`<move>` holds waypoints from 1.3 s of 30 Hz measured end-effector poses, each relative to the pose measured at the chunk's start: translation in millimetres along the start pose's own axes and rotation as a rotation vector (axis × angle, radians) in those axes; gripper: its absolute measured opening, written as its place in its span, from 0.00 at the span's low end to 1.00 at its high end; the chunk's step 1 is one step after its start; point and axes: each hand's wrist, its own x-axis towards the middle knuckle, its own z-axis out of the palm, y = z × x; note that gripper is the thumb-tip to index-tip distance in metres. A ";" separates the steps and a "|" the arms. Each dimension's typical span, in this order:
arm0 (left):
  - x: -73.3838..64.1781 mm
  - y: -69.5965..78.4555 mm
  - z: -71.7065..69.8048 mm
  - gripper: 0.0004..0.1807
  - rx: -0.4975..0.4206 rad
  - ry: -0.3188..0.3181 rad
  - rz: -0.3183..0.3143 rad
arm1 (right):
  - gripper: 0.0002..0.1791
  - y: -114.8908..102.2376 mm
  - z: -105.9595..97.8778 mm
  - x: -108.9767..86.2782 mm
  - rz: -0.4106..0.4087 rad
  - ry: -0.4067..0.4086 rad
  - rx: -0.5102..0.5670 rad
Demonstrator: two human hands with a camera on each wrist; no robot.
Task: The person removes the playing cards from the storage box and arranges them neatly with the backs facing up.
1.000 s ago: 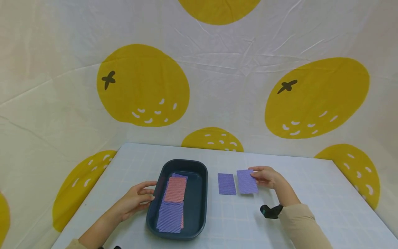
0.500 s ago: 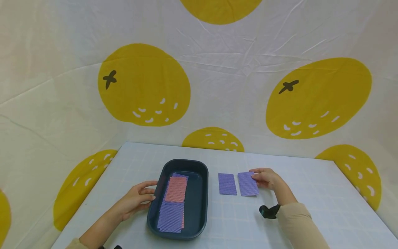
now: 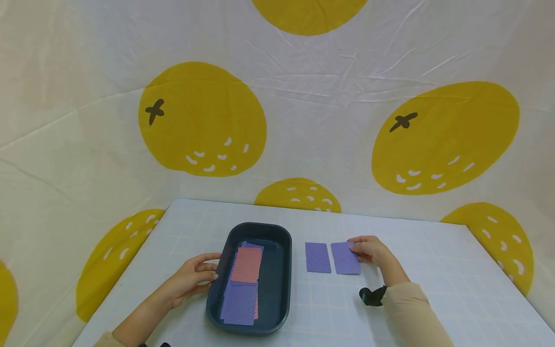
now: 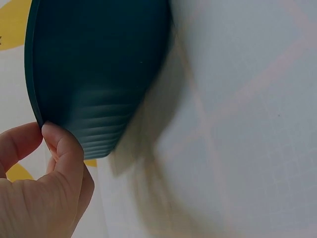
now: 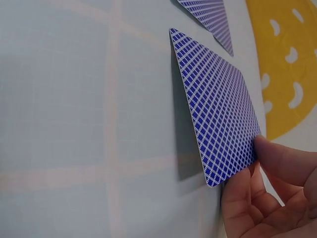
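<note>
My right hand (image 3: 372,251) pinches a blue-backed playing card (image 5: 218,109) at its right edge, between thumb and fingers. In the right wrist view the card is tilted close over the table and casts a shadow. Just left of it lies a second blue-backed playing card (image 3: 318,257), back up. My left hand (image 3: 197,277) pinches the left rim of a dark blue-green tray (image 3: 277,270), thumb and finger meeting at the edge in the left wrist view. Inside the tray, a red-backed card (image 3: 246,264) overlaps several blue-backed cards (image 3: 239,303); another red edge shows beneath.
The pale checked table (image 3: 329,308) extends around the tray and cards. A white cloth backdrop (image 3: 312,125) with yellow fruit prints stands behind the table and along its sides. A black wrist device (image 3: 372,296) hangs below the right sleeve (image 3: 412,308).
My right hand has lowered the pinched card toward the table, beside the other card. My left hand stays at the tray rim; the view has shifted slightly.
</note>
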 end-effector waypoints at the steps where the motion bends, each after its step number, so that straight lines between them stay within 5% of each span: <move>1: 0.0 0.0 0.0 0.34 0.000 0.000 0.000 | 0.21 -0.2 0.4 -0.4 0.000 0.006 -0.012; 17: 0.4 0.0 1.7 0.34 -0.011 -0.002 0.005 | 0.17 1.2 9.0 6.5 -0.034 0.100 -0.204; 32: 0.3 -1.4 0.9 0.34 -0.007 0.000 0.002 | 0.18 -6.3 8.9 0.1 -0.040 0.115 -0.247; 39: 0.3 -0.5 0.5 0.34 -0.006 0.009 -0.001 | 0.21 -23.4 8.7 -0.4 -0.045 0.041 -0.182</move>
